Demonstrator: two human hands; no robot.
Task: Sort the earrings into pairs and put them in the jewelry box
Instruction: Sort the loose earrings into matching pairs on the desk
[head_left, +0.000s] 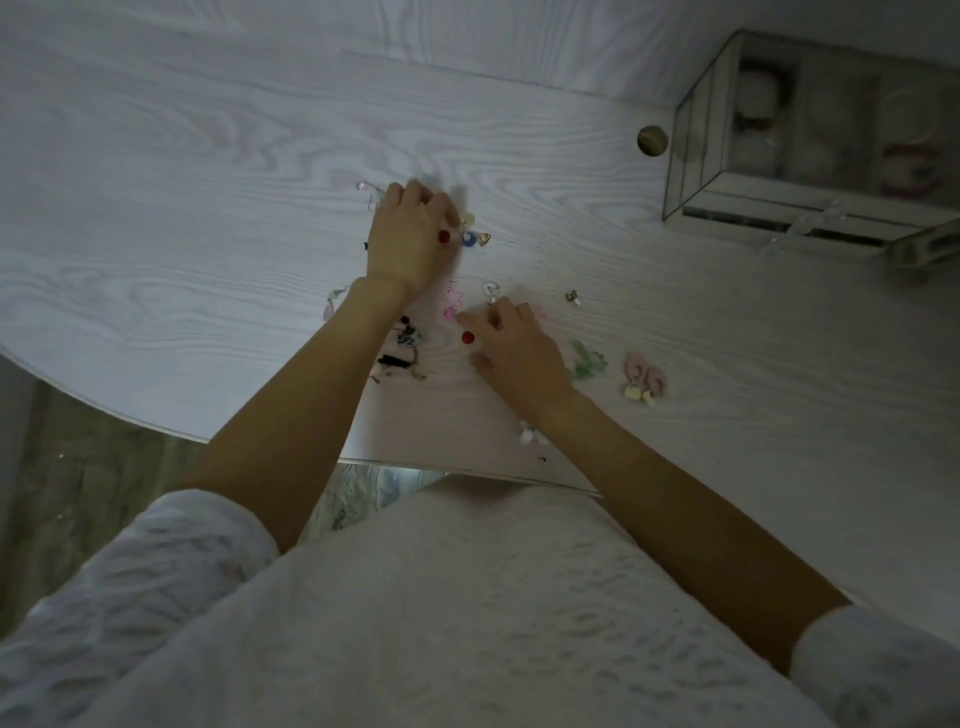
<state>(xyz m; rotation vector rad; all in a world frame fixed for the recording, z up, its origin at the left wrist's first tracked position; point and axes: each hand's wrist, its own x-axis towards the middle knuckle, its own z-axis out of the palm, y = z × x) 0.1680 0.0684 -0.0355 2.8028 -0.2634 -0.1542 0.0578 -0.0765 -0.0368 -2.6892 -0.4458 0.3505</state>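
Both hands, left hand (410, 236) and right hand (511, 345), curl over scattered earrings (470, 231) mid-frame, grip unclear; sorting barely begun, jewelry box (696, 156) upper right.

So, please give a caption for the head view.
Both hands, left and right, sort scattered earrings on the white table; glass jewelry box beyond.
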